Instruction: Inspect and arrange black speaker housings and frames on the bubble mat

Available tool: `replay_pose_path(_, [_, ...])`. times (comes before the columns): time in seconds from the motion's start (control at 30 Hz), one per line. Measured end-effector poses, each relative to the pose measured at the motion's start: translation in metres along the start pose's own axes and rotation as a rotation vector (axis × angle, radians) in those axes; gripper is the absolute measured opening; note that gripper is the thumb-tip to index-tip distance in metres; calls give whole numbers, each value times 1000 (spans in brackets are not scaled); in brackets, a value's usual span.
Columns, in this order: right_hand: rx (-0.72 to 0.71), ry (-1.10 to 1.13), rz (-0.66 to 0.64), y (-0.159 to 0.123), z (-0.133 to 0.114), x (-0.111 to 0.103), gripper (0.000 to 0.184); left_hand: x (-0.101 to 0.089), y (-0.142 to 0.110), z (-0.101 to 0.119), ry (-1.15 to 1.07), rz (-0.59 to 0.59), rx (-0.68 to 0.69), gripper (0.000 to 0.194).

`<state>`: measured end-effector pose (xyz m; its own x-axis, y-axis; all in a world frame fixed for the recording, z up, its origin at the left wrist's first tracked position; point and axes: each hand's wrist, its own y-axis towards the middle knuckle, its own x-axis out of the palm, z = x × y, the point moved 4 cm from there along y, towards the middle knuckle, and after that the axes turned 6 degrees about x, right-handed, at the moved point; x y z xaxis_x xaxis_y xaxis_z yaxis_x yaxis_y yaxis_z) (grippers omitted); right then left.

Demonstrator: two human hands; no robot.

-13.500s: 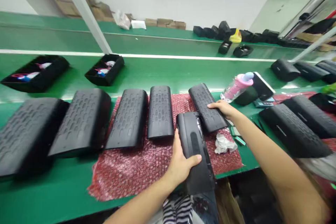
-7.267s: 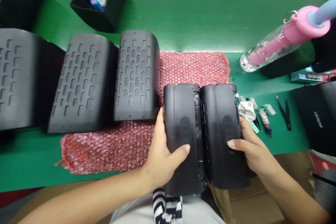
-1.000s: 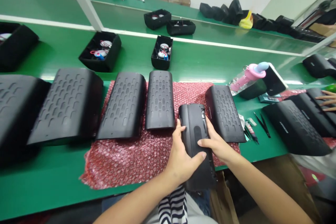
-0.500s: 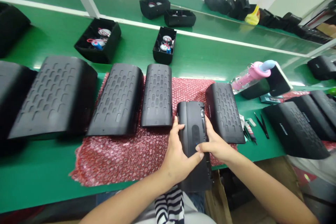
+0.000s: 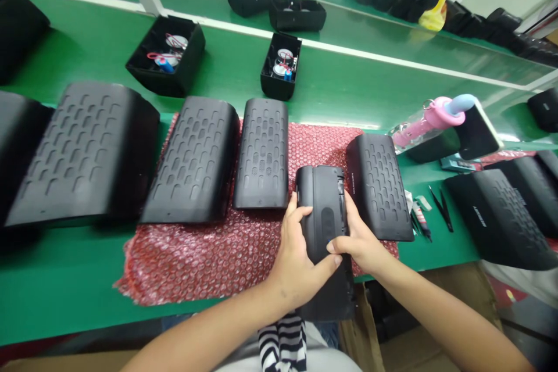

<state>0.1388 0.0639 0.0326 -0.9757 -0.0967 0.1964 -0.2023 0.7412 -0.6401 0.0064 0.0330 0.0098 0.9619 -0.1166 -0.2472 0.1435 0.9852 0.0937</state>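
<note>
Both my hands are on a black speaker housing point(image 5: 325, 186) at the front edge of the bench. My left hand point(image 5: 296, 250) grips its left side, with the thumb laid across the front panel. My right hand point(image 5: 360, 238) holds the right side, its thumb on the panel near the lower end of an oval button strip. Slots and an open seam show along the housing's right edge. Under it lies red bubble wrap point(image 5: 196, 261). Close by on the right stands another black speaker with a patterned grille point(image 5: 377, 186); on the left is a similar speaker point(image 5: 261, 154).
More patterned speakers point(image 5: 192, 157) line the left. Open housings with wired drivers point(image 5: 168, 55) sit behind, some on the shelf. At right are a pink bottle point(image 5: 429, 122), a phone point(image 5: 482, 131), black tweezers point(image 5: 441, 209), a small tube point(image 5: 422, 224) and more speakers point(image 5: 497, 215).
The camera view has shifted slightly. Both hands keep the same hold on the speaker housing, and their thumbs stay on its front panel.
</note>
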Motion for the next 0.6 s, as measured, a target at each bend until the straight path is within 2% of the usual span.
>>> replay_pose_path(0.6, [-25,-31,53,-1,6,-3,125,1,1,4,0,1,7,70])
